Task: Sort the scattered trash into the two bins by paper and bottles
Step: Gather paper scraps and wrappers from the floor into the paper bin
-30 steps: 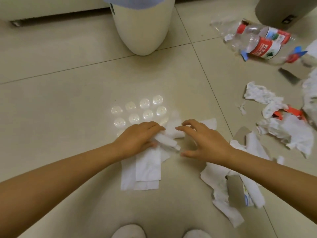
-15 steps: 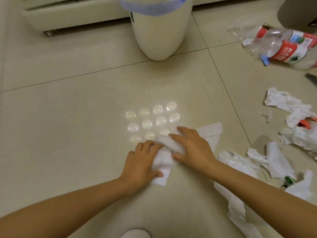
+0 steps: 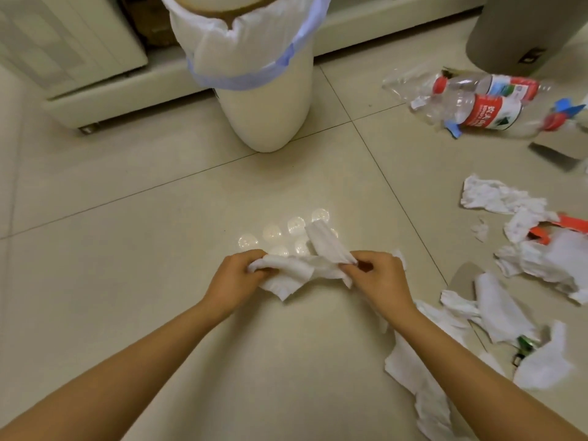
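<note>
Tissue (image 3: 302, 268) now lifted (both hands (image 3: 237, 278))

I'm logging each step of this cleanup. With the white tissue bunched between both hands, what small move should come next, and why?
Probably lift the tissue forward and drop it into the white bin straight ahead. Both the left hand and the right hand already grip the wad, it looks clear of the floor, and the lined bin stands open just beyond it, nearer than the grey bin.
</note>
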Demonstrator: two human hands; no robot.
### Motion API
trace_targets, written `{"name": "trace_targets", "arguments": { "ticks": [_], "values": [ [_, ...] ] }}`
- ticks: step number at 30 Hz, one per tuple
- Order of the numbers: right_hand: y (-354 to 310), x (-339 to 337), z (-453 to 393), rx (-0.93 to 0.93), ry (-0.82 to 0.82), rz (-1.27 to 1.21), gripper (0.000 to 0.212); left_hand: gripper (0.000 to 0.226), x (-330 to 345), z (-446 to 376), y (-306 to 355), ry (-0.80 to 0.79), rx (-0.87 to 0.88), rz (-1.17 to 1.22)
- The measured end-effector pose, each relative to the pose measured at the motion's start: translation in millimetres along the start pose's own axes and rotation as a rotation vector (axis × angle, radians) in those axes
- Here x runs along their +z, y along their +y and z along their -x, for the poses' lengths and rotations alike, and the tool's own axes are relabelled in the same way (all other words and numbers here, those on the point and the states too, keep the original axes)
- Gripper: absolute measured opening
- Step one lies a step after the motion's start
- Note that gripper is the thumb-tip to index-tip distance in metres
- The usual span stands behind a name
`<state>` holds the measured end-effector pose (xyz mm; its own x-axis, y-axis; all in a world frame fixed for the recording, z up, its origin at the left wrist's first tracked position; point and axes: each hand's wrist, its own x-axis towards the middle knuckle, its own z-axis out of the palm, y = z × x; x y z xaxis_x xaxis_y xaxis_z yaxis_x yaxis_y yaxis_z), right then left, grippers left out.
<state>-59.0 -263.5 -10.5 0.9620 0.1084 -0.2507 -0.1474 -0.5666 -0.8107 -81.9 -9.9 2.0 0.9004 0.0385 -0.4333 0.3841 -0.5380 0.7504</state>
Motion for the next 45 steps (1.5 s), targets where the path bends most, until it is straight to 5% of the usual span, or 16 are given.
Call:
{"name": "trace_targets", "arguments": {
  "ticks": [11, 19, 26, 31, 37, 45],
  "values": [
    [-8, -29, -3, 0.142, 0.121, -0.410, 0.032, 0.009, -4, -4, 13, 0.046, -0.063, 0.298],
    [-11, -43, 4, 0.101, 0.300, -0.306, 0.012, 0.013, 7, -10, 28, 0.049, -0.094, 0.413],
    [14, -46, 11, 0.216, 0.100, -0.149, 0.009, 0.017, 31, -23, 57, -0.032, -0.183, 0.640],
    [38, -45, 15, 0.166, 0.129, 0.001, 0.009, 0.016, 33, -33, 72, 0.049, -0.141, 0.666],
    [41, -40, 24, 0.164, -0.074, 0.341, 0.099, 0.026, 31, -34, 67, 0.034, -0.183, 0.656],
    [13, 7, 14, 0.057, -0.097, 0.305, 0.112, 0.036, 26, -31, 57, 0.145, -0.179, 0.555]
  ]
}}
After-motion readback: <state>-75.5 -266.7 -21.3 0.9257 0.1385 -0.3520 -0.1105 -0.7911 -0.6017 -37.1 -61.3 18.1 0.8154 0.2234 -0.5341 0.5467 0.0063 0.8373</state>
